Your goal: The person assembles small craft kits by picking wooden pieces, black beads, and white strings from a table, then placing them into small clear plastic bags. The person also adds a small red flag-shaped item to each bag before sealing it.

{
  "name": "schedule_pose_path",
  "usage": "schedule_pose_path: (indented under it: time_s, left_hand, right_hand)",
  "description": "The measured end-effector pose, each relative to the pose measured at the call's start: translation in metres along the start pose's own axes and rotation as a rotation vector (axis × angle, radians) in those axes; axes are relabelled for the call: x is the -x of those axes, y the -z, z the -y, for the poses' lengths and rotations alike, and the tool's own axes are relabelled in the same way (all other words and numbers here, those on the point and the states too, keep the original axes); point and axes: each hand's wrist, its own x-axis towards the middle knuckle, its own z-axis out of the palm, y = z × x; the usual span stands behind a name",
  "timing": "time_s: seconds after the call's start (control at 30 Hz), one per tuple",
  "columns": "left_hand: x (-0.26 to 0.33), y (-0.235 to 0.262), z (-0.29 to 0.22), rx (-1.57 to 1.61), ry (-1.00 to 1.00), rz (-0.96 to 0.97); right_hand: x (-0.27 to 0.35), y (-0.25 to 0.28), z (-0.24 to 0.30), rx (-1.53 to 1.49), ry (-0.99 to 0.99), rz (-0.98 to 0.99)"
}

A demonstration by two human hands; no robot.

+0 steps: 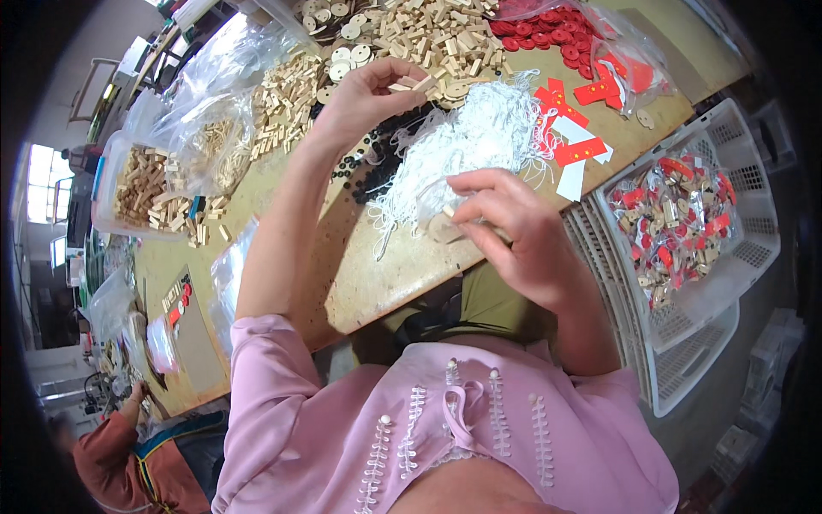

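My left hand (368,98) reaches over the far part of the table, its fingers pinched on a small wooden block (421,84). Beneath it lie black beads (360,163) and round wooden discs (341,62). My right hand (509,223) is nearer to me, closed on a small clear plastic bag (435,210). A pale wooden piece (449,211) shows at the fingertips there; whether it lies inside the bag I cannot tell. White string (475,128) spreads in a large tangled heap between and beyond my hands.
Loose wooden blocks (437,34) and red discs (548,36) are piled at the back. Small red flags (580,152) lie right of the string. A white crate (758,184) holds filled bags at the right; a clear tub (128,224) stands left. Another person (128,454) sits at lower left.
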Motion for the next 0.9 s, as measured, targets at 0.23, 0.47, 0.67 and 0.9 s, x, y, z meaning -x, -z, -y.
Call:
schedule_pose_path:
  time_s: [0.23, 0.47, 0.67, 0.9]
  left_hand:
    - [0.086, -0.009, -0.078, -0.027, -0.073, 0.241]
    - [0.121, -0.001, -0.095, -0.308, -0.191, 0.187]
    - [0.139, 0.006, -0.104, -0.398, -0.284, 0.126]
    - [0.156, 0.012, -0.091, -0.606, -0.486, -0.029]
  right_hand:
    - [-0.015, -0.009, 0.009, -0.005, 0.125, -0.023]
    - [-0.017, -0.030, 0.020, -0.071, 0.118, 0.049]
    - [-0.021, -0.038, 0.030, -0.061, 0.114, 0.102]
    - [-0.028, -0.029, 0.033, -0.039, 0.160, 0.124]
